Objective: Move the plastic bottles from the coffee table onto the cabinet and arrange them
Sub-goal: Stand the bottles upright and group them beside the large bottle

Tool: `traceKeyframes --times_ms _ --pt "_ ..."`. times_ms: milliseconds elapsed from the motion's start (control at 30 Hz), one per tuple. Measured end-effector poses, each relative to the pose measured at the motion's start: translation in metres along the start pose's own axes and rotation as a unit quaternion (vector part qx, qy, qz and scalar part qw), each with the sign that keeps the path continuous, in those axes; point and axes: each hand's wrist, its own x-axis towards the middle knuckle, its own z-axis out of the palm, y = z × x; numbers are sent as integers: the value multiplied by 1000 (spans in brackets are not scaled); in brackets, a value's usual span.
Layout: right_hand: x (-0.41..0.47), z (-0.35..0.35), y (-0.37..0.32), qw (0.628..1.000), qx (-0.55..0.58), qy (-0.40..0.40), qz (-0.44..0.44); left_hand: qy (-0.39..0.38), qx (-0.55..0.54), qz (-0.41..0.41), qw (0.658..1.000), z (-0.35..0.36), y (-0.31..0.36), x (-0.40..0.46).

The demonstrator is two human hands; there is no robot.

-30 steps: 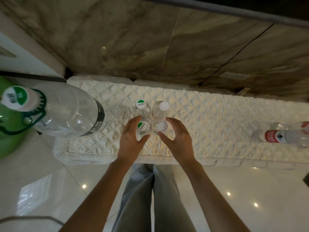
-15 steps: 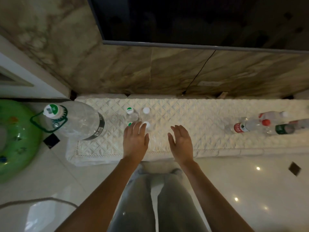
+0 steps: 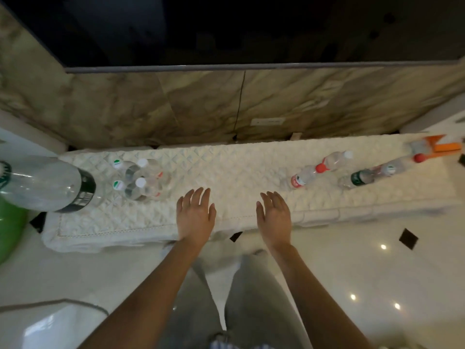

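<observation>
— While both arms reach forward, how are the hands?
— Left hand (image 3: 195, 215) and right hand (image 3: 274, 217) hover palm-down, fingers (image 3: 198, 197) loosely spread, holding nothing.
— The bottles?
— Four upright bottles (image 3: 137, 178) cluster on the cabinet (image 3: 236, 170), just left of the left hand.

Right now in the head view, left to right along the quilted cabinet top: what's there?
Large clear jug → four upright small bottles → left hand → right hand → red-capped bottle → green-labelled bottle → orange object.

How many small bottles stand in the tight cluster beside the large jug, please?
4, in a square: green-capped back left, white-capped back right, green-capped front left, white-capped front right. None looks hidden.
</observation>
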Motion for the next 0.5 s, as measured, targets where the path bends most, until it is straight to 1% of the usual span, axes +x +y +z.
traceKeyframes --times_ms 100,267,500 --pt "2 -32 52 1000 1 2 2 -5 -19 -5 1000 13 57 -3" --pt "11 -81 126 999 -7 22 22 -30 -36 24 999 28 146 9" --pt "44 -123 203 999 -6 42 27 -63 -68 73 993 56 231 56"
